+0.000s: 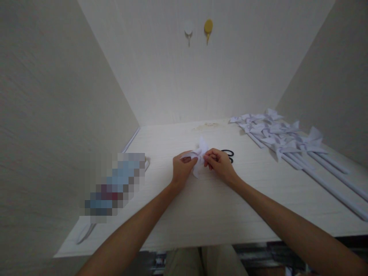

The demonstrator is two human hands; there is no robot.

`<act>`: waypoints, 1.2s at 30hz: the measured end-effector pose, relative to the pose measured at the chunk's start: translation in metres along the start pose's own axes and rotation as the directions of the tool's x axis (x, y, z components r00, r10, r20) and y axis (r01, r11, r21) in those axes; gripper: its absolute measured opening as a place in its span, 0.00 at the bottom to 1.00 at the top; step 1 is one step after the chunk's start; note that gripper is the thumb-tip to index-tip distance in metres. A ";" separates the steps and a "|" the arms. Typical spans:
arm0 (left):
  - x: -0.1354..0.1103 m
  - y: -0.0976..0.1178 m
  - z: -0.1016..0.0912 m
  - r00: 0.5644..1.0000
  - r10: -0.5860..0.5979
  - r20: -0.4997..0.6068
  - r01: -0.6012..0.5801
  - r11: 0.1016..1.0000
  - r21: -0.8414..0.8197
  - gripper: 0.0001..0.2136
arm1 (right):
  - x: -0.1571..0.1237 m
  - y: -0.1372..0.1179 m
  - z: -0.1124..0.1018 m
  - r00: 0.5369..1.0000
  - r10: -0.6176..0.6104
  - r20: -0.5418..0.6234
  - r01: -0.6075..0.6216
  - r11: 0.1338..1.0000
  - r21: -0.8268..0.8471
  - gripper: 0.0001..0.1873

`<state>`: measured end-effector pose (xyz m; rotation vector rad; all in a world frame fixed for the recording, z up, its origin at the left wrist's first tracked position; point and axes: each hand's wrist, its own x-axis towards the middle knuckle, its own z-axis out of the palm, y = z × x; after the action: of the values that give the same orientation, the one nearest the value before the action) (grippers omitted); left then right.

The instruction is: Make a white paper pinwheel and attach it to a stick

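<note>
A white paper pinwheel (202,145) is held between my two hands, above the middle of the white table. My left hand (183,167) grips its left blades between thumb and fingers. On the other side, the fingertips of my right hand (217,163) pinch the paper close to its centre. I cannot see whether anything small sits between those fingertips. Black-handled scissors (228,152) lie just beyond my right hand, their blades mostly hidden behind it and the pinwheel.
Several finished-looking paper pinwheels (283,145) on rolled white sticks (330,188) lie piled at the right. A blurred-out packet (117,184) lies at the left by the side wall. A white hook (188,28) and a yellow hook (208,27) are on the back wall.
</note>
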<state>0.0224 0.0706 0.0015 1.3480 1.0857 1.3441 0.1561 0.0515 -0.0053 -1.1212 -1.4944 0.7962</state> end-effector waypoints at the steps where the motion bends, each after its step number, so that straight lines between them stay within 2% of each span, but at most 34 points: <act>1: 0.000 -0.001 0.000 1.000 -0.004 -0.004 0.004 1.000 0.000 0.08 | 0.000 0.000 0.000 1.000 -0.003 0.000 0.003 1.000 0.003 0.06; 10: 0.000 0.002 0.000 0.996 0.027 -0.084 -0.017 0.993 0.119 0.04 | -0.001 -0.001 0.003 1.000 -0.011 -0.008 0.011 1.000 -0.011 0.06; 26: -0.001 0.003 0.001 0.996 0.018 -0.083 -0.011 0.997 0.080 0.04 | -0.004 -0.007 0.003 0.997 -0.027 -0.071 0.020 0.995 -0.097 0.05; 29: -0.001 0.002 0.001 0.997 0.015 -0.080 -0.009 0.998 0.070 0.04 | -0.005 -0.009 0.004 0.994 -0.040 -0.102 0.023 0.986 -0.164 0.06; 31: -0.002 0.002 0.001 0.997 0.014 -0.074 -0.009 0.998 0.070 0.04 | -0.006 -0.010 0.006 0.987 -0.092 -0.130 0.056 0.966 -0.253 0.07; 36: -0.003 0.003 0.002 0.998 0.033 -0.058 -0.027 0.995 0.098 0.06 | -0.009 -0.010 0.009 0.959 -0.249 -0.136 0.154 0.859 -0.489 0.06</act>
<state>0.0239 0.0675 0.0044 1.4075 1.1882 1.3765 0.1452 0.0406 -0.0011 -1.3263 -1.6513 0.1598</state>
